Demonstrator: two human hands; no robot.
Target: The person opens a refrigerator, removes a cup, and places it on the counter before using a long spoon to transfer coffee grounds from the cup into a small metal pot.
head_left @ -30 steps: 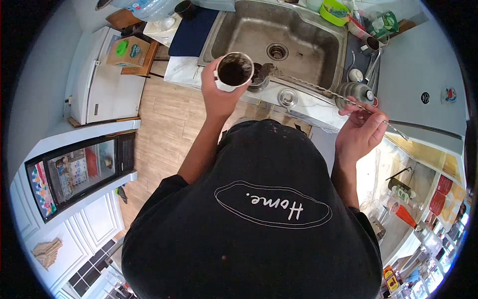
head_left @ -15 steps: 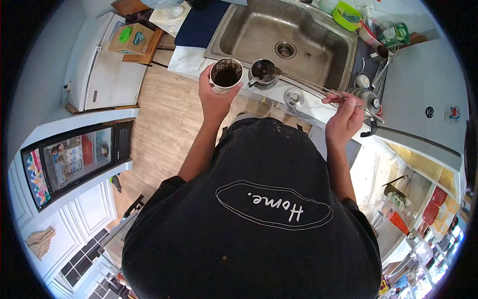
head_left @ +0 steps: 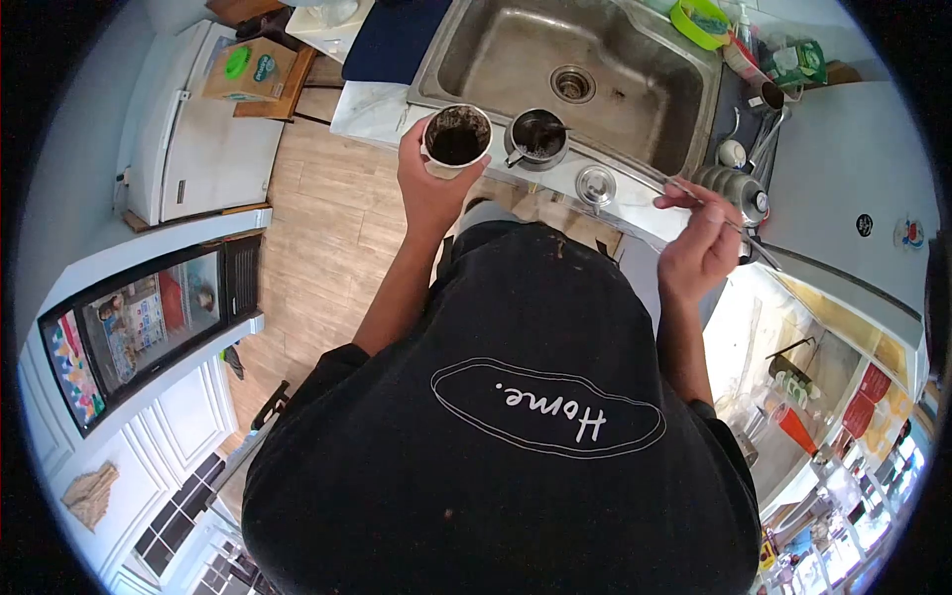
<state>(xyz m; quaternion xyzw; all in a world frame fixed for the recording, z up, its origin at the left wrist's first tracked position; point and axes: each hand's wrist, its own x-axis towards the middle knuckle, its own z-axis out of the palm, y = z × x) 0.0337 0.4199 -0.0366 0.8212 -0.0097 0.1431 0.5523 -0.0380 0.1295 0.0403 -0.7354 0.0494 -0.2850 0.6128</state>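
Observation:
My left hand (head_left: pixel 430 189) is closed around a white cup (head_left: pixel 457 171). Dark, soil-like matter lies inside it, and dark smears coat its inner wall. Right beside it, a small metal pitcher (head_left: pixel 516 149) with a handle stands on the counter strip at the sink's front edge, with dark wet contents. My right hand (head_left: pixel 700 241) grips a thin, long-handled metal spoon (head_left: pixel 761 250) between its fingers. The handle slants left over the sink edge toward the pitcher; its far tip is at the pitcher's mouth and hard to make out.
A stainless sink (head_left: pixel 496 45) lies beyond the cups. Near my right hand are a small round metal-and-glass lid or strainer (head_left: pixel 596 185) and a metal pot (head_left: pixel 739 188). A green basket (head_left: pixel 698 25) sits at the sink's back right corner. A dark cloth (head_left: pixel 399 40) lies left of the sink.
My right hand has shifted slightly right and down with the spoon. The whole view has turned a little; the left hand still holds the cup by the pitcher.

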